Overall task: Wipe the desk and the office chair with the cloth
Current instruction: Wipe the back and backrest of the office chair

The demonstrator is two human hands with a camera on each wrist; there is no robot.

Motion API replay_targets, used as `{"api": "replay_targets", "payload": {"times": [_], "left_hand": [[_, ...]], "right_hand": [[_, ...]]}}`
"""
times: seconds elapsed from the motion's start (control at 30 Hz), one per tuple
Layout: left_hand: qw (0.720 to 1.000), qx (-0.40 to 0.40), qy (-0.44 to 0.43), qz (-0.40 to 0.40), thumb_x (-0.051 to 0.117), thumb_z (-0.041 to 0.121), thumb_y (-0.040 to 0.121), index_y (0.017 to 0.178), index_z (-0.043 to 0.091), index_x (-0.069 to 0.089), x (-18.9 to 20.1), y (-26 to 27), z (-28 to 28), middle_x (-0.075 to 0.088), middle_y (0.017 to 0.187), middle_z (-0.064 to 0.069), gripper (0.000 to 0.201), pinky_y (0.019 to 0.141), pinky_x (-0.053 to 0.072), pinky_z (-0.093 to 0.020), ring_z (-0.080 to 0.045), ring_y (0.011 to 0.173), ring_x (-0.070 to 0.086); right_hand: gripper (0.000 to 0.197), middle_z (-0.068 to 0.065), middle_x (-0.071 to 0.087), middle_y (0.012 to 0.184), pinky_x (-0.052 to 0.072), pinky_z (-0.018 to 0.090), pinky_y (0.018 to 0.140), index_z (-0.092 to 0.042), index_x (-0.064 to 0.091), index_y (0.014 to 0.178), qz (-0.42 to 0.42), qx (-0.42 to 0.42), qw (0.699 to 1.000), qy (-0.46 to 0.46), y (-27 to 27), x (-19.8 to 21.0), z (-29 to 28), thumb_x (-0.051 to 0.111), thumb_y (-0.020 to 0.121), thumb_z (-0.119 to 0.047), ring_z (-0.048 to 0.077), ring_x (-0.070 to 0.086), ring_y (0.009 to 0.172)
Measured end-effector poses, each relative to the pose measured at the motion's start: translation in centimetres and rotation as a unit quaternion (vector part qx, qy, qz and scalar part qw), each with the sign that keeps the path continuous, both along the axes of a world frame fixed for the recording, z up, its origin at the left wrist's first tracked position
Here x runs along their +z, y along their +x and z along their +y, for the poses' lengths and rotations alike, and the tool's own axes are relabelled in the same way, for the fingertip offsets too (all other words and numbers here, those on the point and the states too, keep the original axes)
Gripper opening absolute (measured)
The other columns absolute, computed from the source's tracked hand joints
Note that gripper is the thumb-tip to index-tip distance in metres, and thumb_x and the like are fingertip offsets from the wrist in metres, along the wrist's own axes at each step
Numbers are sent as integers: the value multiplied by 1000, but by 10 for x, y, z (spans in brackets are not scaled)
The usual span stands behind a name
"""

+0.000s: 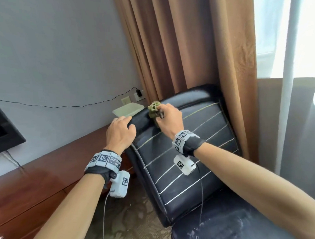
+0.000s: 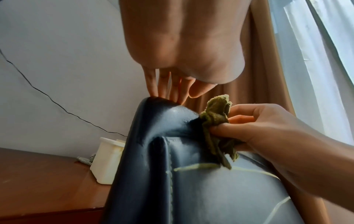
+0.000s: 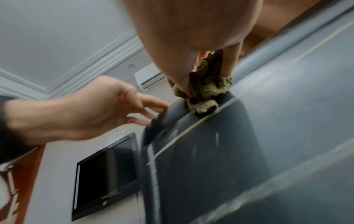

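The black leather office chair (image 1: 186, 154) with pale stitch lines stands beside the brown wooden desk (image 1: 39, 186), its backrest facing me. My right hand (image 1: 160, 115) grips a bunched green cloth (image 1: 152, 110) and presses it on the top edge of the backrest. The left wrist view shows the cloth (image 2: 216, 115) crumpled between thumb and fingers. My left hand (image 1: 124, 124) rests on the backrest's upper left corner with its straight fingers (image 2: 168, 89) touching the rim. It holds nothing.
A white box (image 1: 128, 109) sits on the desk's far end under wall sockets (image 1: 139, 95) with a plugged cable. A black screen (image 1: 3, 132) hangs at the left. Brown curtain (image 1: 186, 46) hangs right behind the chair. The worn seat (image 1: 228, 224) lies below.
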State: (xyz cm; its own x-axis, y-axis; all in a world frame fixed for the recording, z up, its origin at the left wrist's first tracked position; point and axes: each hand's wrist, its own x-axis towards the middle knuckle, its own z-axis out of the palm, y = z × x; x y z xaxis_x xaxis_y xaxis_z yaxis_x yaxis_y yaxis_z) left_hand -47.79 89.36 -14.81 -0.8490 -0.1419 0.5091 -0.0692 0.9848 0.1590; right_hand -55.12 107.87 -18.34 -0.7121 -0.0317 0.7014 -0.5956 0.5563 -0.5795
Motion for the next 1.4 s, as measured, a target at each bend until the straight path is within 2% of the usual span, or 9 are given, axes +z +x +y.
{"api": "replay_targets", "payload": {"times": [0.17, 0.3, 0.43, 0.53, 0.63, 0.87, 1.1, 1.23, 1.4], "left_hand": [[994, -37, 97, -37, 26, 33, 81, 138, 20, 66, 18, 6, -12, 59, 147, -1, 71, 117, 36, -37, -24, 138, 48], [991, -56, 94, -80, 33, 23, 93, 144, 20, 58, 22, 14, -15, 51, 155, -1, 57, 120, 33, -40, -23, 143, 44], [996, -26, 78, -38, 40, 14, 96, 146, 20, 54, 7, 38, -24, 48, 154, 3, 53, 116, 39, -44, -22, 140, 45], [992, -13, 89, -83, 42, 13, 92, 153, 24, 47, 0, 50, -35, 48, 156, 0, 62, 116, 39, -44, -26, 142, 45], [987, -33, 114, -107, 42, 5, 89, 154, 33, 41, -4, 60, -40, 62, 138, -5, 71, 106, 47, -43, -32, 129, 55], [994, -51, 78, -49, 42, -1, 90, 147, 19, 51, 1, 57, -32, 44, 155, -1, 61, 115, 37, -40, -25, 143, 40], [995, -85, 45, -4, 46, -5, 87, 150, 13, 47, -20, 48, -20, 41, 153, 0, 66, 115, 35, -35, -20, 142, 36], [997, -71, -9, 13, 47, -4, 87, 145, 14, 50, -23, 46, -19, 46, 146, 0, 61, 110, 41, -41, -23, 133, 43], [994, -108, 5, 13, 45, -7, 86, 125, 13, 64, -41, 48, -7, 58, 126, 0, 48, 102, 46, -41, -20, 121, 50]], "right_hand": [[28, 7, 63, 91, 46, 38, 71, -13, 68, 99, 21, 72, 993, 91, 49, -23, -52, 65, 74, -1, 35, 60, 86], [24, 7, 59, 94, 51, 47, 65, -11, 63, 99, 40, 77, 977, 193, 71, -42, -64, 63, 77, -2, 33, 51, 83], [23, 8, 60, 96, 52, 46, 65, -11, 63, 98, 46, 91, 965, 243, 84, -58, -60, 61, 79, 2, 33, 53, 83], [24, 7, 60, 99, 53, 47, 67, -12, 64, 104, 38, 96, 953, 286, 95, -73, -56, 62, 84, 0, 31, 52, 85], [29, 6, 58, 106, 50, 44, 67, -14, 62, 117, 35, 115, 934, 336, 108, -72, -53, 56, 90, -2, 31, 52, 92], [47, 5, 56, 114, 50, 42, 58, -19, 60, 126, 69, 46, 970, 230, 90, -29, -52, 59, 84, 1, 32, 53, 97], [48, 2, 64, 114, 48, 36, 55, -17, 65, 117, 104, 43, 961, 253, 87, -85, -54, 72, 74, 2, 28, 55, 83], [41, 4, 65, 118, 52, 38, 57, -17, 67, 119, 100, 53, 955, 273, 91, -109, -44, 72, 80, -2, 28, 55, 82], [34, 2, 59, 107, 42, 36, 55, -17, 64, 115, 52, 69, 942, 325, 98, -97, -32, 62, 85, -3, 27, 54, 90]]}}
